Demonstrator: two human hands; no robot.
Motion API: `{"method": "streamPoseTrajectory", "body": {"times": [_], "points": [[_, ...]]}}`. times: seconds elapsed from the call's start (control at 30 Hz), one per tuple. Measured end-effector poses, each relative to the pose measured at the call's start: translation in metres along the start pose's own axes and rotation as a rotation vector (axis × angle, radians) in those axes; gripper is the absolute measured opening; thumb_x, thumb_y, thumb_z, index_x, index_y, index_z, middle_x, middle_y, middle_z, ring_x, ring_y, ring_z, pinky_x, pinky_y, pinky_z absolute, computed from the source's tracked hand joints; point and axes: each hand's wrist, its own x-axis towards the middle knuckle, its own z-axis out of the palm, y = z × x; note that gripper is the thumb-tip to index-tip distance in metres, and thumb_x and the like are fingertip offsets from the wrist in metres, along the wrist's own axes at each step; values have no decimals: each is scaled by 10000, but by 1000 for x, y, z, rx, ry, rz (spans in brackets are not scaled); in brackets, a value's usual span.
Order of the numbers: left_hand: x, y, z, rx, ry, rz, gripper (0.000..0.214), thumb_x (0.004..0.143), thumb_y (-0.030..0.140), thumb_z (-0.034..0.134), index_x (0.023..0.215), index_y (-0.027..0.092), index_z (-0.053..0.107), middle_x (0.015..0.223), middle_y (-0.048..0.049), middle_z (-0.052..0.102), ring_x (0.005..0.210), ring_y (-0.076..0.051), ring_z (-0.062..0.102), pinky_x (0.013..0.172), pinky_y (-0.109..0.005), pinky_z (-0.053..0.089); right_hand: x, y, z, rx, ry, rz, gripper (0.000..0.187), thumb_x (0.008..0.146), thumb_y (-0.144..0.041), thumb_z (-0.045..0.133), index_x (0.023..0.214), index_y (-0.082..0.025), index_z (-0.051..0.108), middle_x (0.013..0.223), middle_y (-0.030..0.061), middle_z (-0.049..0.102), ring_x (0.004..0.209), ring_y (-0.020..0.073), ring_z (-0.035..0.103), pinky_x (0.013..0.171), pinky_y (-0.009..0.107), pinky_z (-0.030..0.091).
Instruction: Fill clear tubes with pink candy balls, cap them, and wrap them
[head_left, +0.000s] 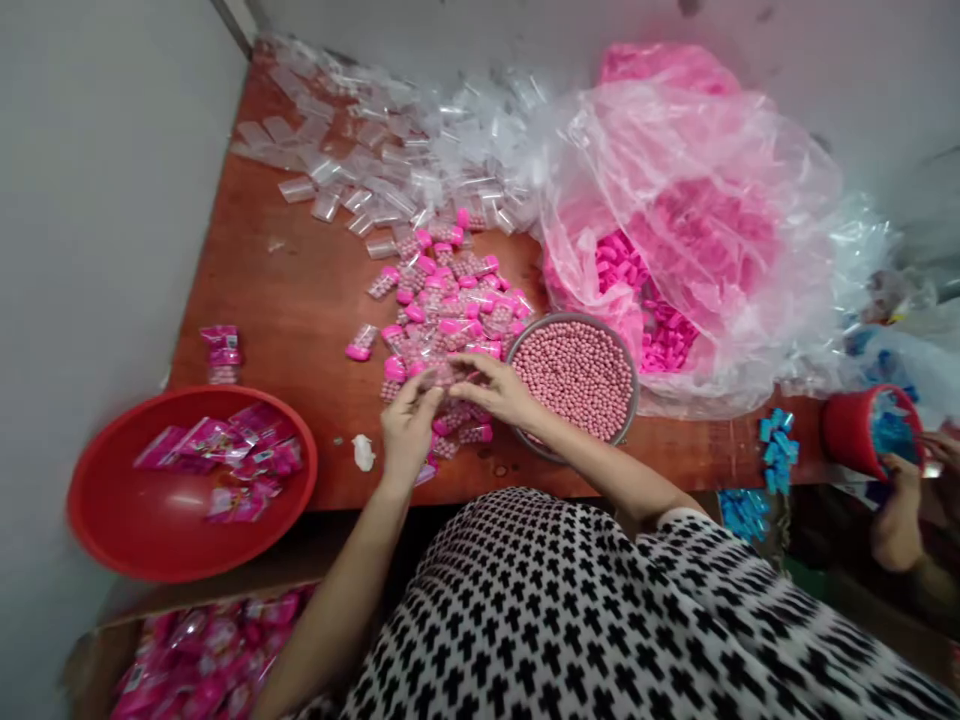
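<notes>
Left hand [409, 425]: grip pinches a little tube [439, 378] at the near edge of the tube pile [450, 300].
Right hand [501, 392]: fingertips touch the same spot; I cannot tell if its grip holds anything.
Tube pile: on the desk [300, 290], just beside the ball bowl [574, 316].
Red bowl [120, 500]: far left, pink packets inside.

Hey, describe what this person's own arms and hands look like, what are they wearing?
The left hand and right hand are bare, no gloves; no ring, watch or bracelet can be made out. Both forearms are uncovered. The black-and-white cross-patterned fabric top ends in a short sleeve near the right elbow.
</notes>
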Motion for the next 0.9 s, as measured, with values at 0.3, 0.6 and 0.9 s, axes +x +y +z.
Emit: {"method": "streamPoseTrajectory", "body": {"times": [0.3, 0.6, 0.9], "points": [[-4, -11, 127, 1058, -559, 379, 250, 884, 201, 454, 1022, 159, 659, 1064, -125, 637, 1027, -254, 567, 833, -373, 477, -166, 42, -104, 18, 256, 305, 261, 812, -355, 584, 1008, -195, 648, 944, 55, 691, 861, 180, 639, 782, 327, 509], [-14, -60, 240, 1117, -695, 443, 277, 841, 69, 414, 915, 138, 672, 961, -137, 653, 966, -236, 583, 828, -345, 457, -249, 69, -184, -44, 451, 388, 251, 803, -374, 555, 959, -212, 668, 892, 31, 693, 772, 165, 623, 705, 296, 506], [-24, -63, 212, 318, -486, 282, 239, 816, 261, 551, 1026, 173, 623, 1086, -68, 655, 1037, -185, 589, 938, -338, 446, -221, 113, -240, -28, 417, 381, 284, 755, -416, 567, 881, -179, 657, 769, 27, 667, 665, 153, 583, 642, 291, 477]]}}
